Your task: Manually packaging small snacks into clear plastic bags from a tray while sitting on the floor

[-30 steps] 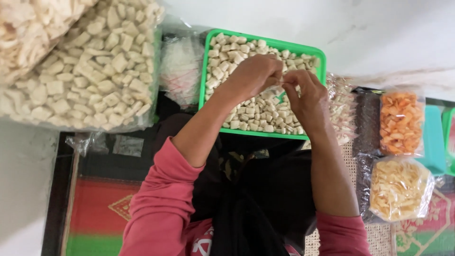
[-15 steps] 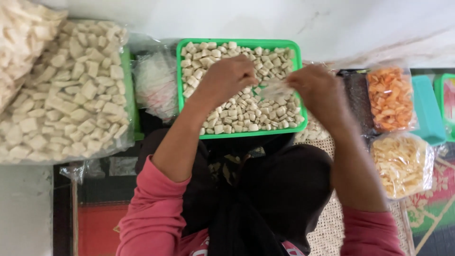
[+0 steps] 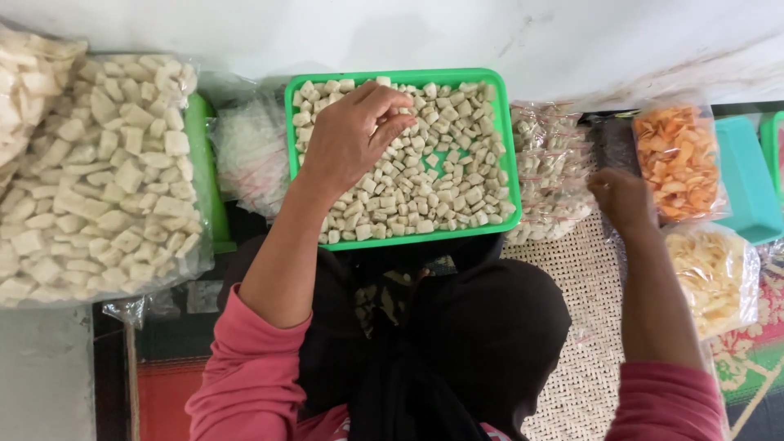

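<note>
Snack pieces (image 3: 425, 184), pale and squarish, fill the green tray (image 3: 509, 147) in front of you; your left hand (image 3: 347, 139) rests over the tray's left half, its fingers (image 3: 390, 110) curled together and dipping into the pieces near the far rim, though you cannot tell whether any piece is pinched between them; your right hand (image 3: 622, 198) sits well apart from the tray, off its right side, knuckles up beside a heap of small filled clear bags (image 3: 551, 167), and its fingers are tucked under so their grip cannot be told; a bag of orange chips (image 3: 676, 161) and a bag of yellow chips (image 3: 714, 278) lie just beyond that hand; a large clear sack of bigger pale pieces (image 3: 106, 175) lies to the left of the tray, with a bundle of empty small bags (image 3: 251, 151) between the two; a woven mat (image 3: 584, 327) lies under your right forearm.
</note>
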